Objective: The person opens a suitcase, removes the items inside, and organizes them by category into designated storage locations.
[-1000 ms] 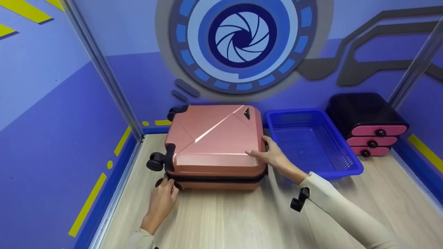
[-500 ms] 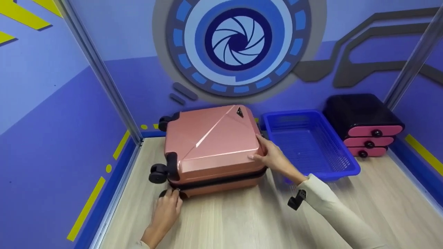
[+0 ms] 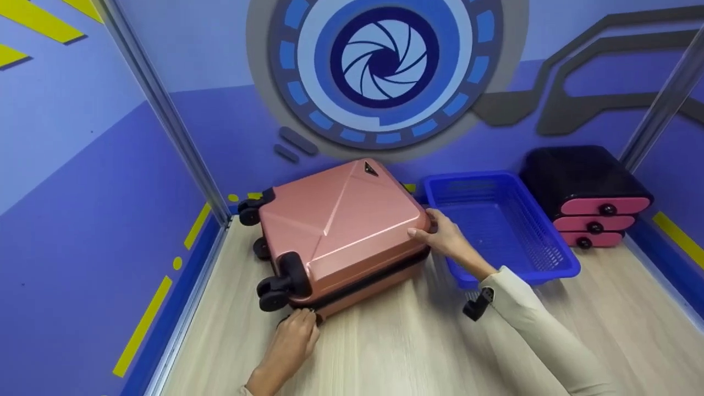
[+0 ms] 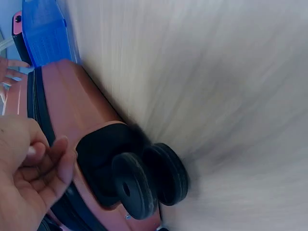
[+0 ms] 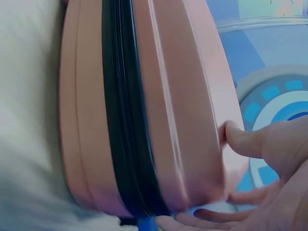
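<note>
Rose-gold suitcase: the hard-shell case [image 3: 344,220] lies on its broad face on the wood-grain tabletop [image 3: 396,352], at the centre of the head view, set askew with its wheeled end towards 8 to 9 o'clock.
Left hand: at the case's 7 o'clock corner, the hand [image 3: 291,338] has its fingers curled at the black zipper band [image 3: 368,280]; whether they pinch a zipper pull, I cannot tell.
Right hand: at 3 o'clock, the hand [image 3: 448,239] grips the case's end, thumb on the upper shell, fingers around the side. The hands are well apart.
Caster wheels: black; one twin wheel [image 4: 134,185] shows close beside the left hand.
Triangular badge: dark, on the shell [image 3: 371,169] at 1 o'clock.
Blue basket: plastic, perforated [image 3: 495,236], at 3 o'clock, near the right hand.
Drawer unit: black with pink fronts [image 3: 583,176], beyond the basket at 2 o'clock.
Sleeve: cream, on the right arm [image 3: 533,319].
</note>
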`<state>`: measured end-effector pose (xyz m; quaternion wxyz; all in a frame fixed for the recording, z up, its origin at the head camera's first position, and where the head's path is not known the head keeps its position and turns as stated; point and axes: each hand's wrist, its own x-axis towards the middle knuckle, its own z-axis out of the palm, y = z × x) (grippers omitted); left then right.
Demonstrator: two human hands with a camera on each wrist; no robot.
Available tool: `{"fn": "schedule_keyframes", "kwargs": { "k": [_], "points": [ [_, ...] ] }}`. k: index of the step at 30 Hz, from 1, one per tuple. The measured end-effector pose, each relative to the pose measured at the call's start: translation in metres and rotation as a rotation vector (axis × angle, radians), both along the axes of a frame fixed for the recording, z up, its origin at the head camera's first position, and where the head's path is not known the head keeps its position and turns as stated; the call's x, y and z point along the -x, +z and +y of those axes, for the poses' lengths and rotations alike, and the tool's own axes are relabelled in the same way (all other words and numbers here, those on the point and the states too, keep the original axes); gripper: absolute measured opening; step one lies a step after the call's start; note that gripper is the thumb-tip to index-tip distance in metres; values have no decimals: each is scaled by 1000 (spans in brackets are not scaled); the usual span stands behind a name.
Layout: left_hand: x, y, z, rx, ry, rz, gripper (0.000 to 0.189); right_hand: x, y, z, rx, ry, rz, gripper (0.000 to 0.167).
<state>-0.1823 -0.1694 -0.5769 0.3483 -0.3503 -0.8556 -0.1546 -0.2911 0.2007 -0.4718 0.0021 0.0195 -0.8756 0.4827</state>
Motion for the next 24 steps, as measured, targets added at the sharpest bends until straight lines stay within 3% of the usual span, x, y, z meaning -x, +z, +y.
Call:
{"fn": "schedule_keyframes", "kwargs": {
  "k": [3,6,9,13,16,22,23,24],
  "points": [
    [-6,1,15,-66,-112,-48,20,-8,-1,-2,111,-48,-59,83],
    [-18,0,43,-111,-224,-84,21,-16,0,-8,211,-84,-91,87],
    [-29,-1,75,-92,-274,-111,22,-23,3,-18,282,-73,-102,93],
    [-43,1,111,2,-200,-178,17,-31,6,-37,278,-15,-94,100],
    [-48,-1,132,38,-121,-184,19,-35,5,-49,232,20,-64,105],
    [-44,-9,155,80,-24,26,25,-34,1,-56,254,31,-66,119],
    [-44,-10,155,91,-9,54,27,-32,1,-56,256,29,-73,121],
    [-43,-10,157,71,-8,38,28,-31,1,-57,256,28,-78,122]
  ]
}}
